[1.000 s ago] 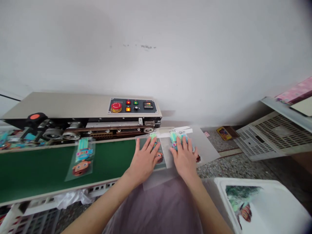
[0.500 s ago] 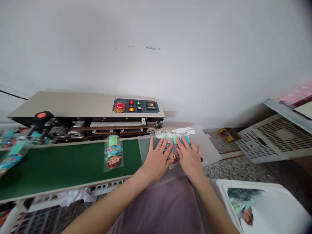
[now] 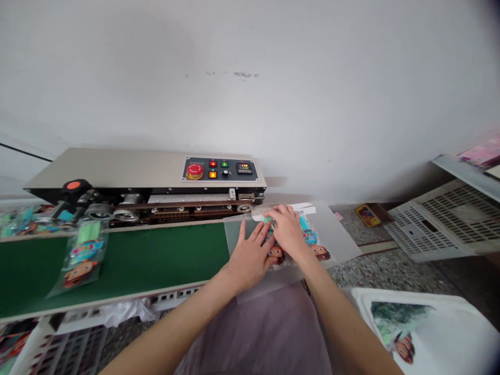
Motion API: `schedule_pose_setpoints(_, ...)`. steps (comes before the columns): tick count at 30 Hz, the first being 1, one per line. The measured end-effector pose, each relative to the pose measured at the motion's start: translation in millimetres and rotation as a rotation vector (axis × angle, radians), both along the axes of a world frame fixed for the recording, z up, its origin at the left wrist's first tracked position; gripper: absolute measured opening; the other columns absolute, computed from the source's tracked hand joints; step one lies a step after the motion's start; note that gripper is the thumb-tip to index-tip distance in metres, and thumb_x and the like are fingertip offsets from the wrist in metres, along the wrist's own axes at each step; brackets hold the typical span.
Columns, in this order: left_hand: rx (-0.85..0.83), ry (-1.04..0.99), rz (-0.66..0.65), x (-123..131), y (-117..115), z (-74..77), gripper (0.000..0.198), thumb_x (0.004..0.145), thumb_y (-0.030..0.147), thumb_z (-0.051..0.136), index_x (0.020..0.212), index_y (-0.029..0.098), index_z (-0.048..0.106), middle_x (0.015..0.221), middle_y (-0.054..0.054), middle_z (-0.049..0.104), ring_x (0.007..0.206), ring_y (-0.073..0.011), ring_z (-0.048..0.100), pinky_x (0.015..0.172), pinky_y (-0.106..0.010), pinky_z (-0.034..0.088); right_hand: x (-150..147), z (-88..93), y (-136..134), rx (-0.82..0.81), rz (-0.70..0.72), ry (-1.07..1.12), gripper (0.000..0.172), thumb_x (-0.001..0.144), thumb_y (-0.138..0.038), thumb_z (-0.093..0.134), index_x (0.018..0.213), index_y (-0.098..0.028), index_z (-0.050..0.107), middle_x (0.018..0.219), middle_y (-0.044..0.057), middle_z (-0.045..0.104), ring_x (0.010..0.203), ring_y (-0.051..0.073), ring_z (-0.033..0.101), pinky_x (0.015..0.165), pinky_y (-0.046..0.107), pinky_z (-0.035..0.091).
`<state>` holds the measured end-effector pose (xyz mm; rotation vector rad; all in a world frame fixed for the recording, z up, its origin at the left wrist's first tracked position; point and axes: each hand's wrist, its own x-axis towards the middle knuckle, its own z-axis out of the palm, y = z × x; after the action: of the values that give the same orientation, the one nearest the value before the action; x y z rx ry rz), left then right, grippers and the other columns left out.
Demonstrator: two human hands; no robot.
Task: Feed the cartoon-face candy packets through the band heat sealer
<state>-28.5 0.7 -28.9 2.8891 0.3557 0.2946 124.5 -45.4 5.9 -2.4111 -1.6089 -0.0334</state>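
My left hand (image 3: 250, 258) lies flat with spread fingers on a clear plastic packet (image 3: 276, 254), which shows a cartoon face and green contents. My right hand (image 3: 287, 229) is bent over the top end of the same packet, its fingers curled and drawn together there; the fingertips are partly hidden. To the right, another clear packet (image 3: 320, 253) with blue contents and a cartoon face lies uncovered. Both packets rest on a translucent sheet (image 3: 338, 237) at the end of the green belt (image 3: 164, 260). A separate packet (image 3: 83, 255) rides on the belt's left part.
Behind the belt stands a band sealing machine (image 3: 128, 166) with a lit control panel (image 3: 221, 170). Several packets (image 3: 25, 221) are heaped at far left. A white bin (image 3: 445, 333) with a packet inside is at lower right, near a grey crate (image 3: 441, 219).
My right hand has shifted left and curled its fingers at the packet's top, uncovering the right packet. My left hand stays put. The belt packet has travelled left; the farther one has left view.
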Motion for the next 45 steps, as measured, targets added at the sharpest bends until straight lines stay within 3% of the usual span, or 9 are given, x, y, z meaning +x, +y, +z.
schedule_pose_setpoints(7, -0.028, 0.076, 0.074, 10.4, -10.5, 15.0, 0.054, 0.106, 0.038, 0.032, 0.154, 0.015, 0.039, 0.163, -0.018, 0.031, 0.152, -0.0345, 0.026, 0.119, -0.07, 0.016, 18.7, -5.9, -52.3, 0.006, -0.11, -0.253, 0.046, 0.098, -0.013, 0.04, 0.138, -0.018, 0.06, 0.145, 0.011, 0.058, 0.138, 0.031, 0.042, 0.11, 0.048, 0.035)
schedule_pose_setpoints(12, -0.004, 0.004, 0.117, 9.5, -10.2, -0.3, 0.058, 0.106, 0.049, 0.026, 0.156, 0.021, 0.035, 0.166, -0.014, 0.025, 0.154, -0.0311, 0.021, 0.119, -0.073, 0.015, 18.5, -18.8, -81.9, -0.139, -0.139, -0.311, 0.044, 0.106, -0.033, 0.035, 0.146, -0.026, 0.053, 0.159, 0.007, 0.043, 0.146, 0.035, 0.034, 0.112, 0.062, 0.032)
schedule_pose_setpoints(17, 0.068, 0.021, 0.134, -16.7, 10.2, -8.0, 0.056, 0.107, 0.048, 0.025, 0.156, 0.023, 0.035, 0.167, -0.012, 0.025, 0.154, -0.0298, 0.022, 0.12, -0.072, 0.011, -14.3, -23.2, -61.1, -0.124, -0.168, -0.277, 0.046, 0.106, -0.033, 0.035, 0.149, -0.029, 0.05, 0.161, 0.009, 0.039, 0.148, 0.037, 0.029, 0.112, 0.064, 0.03)
schedule_pose_setpoints(22, 0.091, 0.139, 0.221, -35.0, 21.9, 17.0, 0.057, 0.106, 0.048, 0.028, 0.151, 0.018, 0.045, 0.162, -0.016, 0.034, 0.151, -0.0359, 0.028, 0.12, -0.071, 0.012, -26.5, -11.0, -48.9, -0.077, -0.166, -0.207, 0.044, 0.105, -0.035, 0.039, 0.145, -0.025, 0.055, 0.156, 0.011, 0.047, 0.144, 0.038, 0.036, 0.113, 0.066, 0.029)
schedule_pose_setpoints(26, 0.063, 0.108, 0.227, -12.2, 6.7, 33.0, 0.056, 0.106, 0.046, 0.03, 0.149, 0.014, 0.048, 0.161, -0.017, 0.037, 0.151, -0.0369, 0.029, 0.12, -0.071, 0.012, -3.6, 1.0, -71.4, -0.11, -0.295, -0.236, 0.046, 0.106, -0.034, 0.035, 0.146, -0.021, 0.054, 0.155, 0.012, 0.048, 0.144, 0.038, 0.037, 0.113, 0.067, 0.029)
schedule_pose_setpoints(30, -0.008, 0.046, 0.071, 15.4, -10.3, 22.4, 0.055, 0.106, 0.049, 0.034, 0.151, 0.019, 0.045, 0.164, -0.014, 0.031, 0.152, -0.0322, 0.027, 0.12, -0.07, 0.016, 5.6, -3.9, -84.1, -0.219, -0.38, -0.208, 0.051, 0.105, -0.04, 0.039, 0.15, -0.019, 0.048, 0.157, 0.016, 0.043, 0.144, 0.04, 0.037, 0.111, 0.064, 0.034)
schedule_pose_setpoints(37, 0.06, 0.027, 0.112, -14.6, 8.4, -0.2, 0.051, 0.106, 0.046, 0.032, 0.151, 0.026, 0.044, 0.165, -0.007, 0.03, 0.153, -0.031, 0.024, 0.119, -0.072, 0.016, -50.3, -19.4, -43.7, -0.143, -0.286, -0.135, 0.058, 0.103, -0.044, 0.043, 0.154, -0.015, 0.042, 0.164, 0.016, 0.03, 0.147, 0.038, 0.032, 0.115, 0.059, 0.03)
schedule_pose_setpoints(41, 0.078, 0.123, 0.198, -35.0, 18.7, 12.6, 0.05, 0.105, 0.043, 0.038, 0.15, 0.022, 0.047, 0.163, -0.008, 0.035, 0.15, -0.036, 0.03, 0.119, -0.072, 0.016, -61.3, -2.7, -31.4, -0.172, -0.25, -0.034, 0.061, 0.103, -0.051, 0.039, 0.152, -0.014, 0.045, 0.164, 0.016, 0.03, 0.145, 0.04, 0.034, 0.107, 0.059, 0.038)
schedule_pose_setpoints(45, 0.07, 0.123, 0.252, -26.3, 9.8, 29.7, 0.05, 0.105, 0.039, 0.039, 0.148, 0.015, 0.05, 0.16, -0.013, 0.039, 0.151, -0.0365, 0.029, 0.121, -0.071, 0.012, -40.6, 16.4, -46.9, -0.213, -0.127, 0.094, 0.054, 0.106, -0.047, 0.031, 0.144, -0.017, 0.056, 0.16, 0.012, 0.04, 0.139, 0.034, 0.043, 0.105, 0.05, 0.043)
